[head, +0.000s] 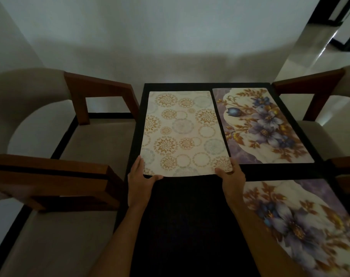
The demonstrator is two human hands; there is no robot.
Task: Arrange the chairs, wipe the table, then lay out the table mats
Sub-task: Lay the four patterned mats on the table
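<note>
While both forearms reach forward, the left hand (139, 181) and right hand (231, 179) each pinch a near corner of the circle-patterned mat (182, 132), thumbs on top. It lies on the dark table (190, 216) beside two floral mats (264, 124), with cushioned wooden chairs (74, 124) either side and a pale wall behind.

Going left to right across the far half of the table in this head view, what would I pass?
Far left chair → circle-patterned mat → far floral mat → right chair.
</note>
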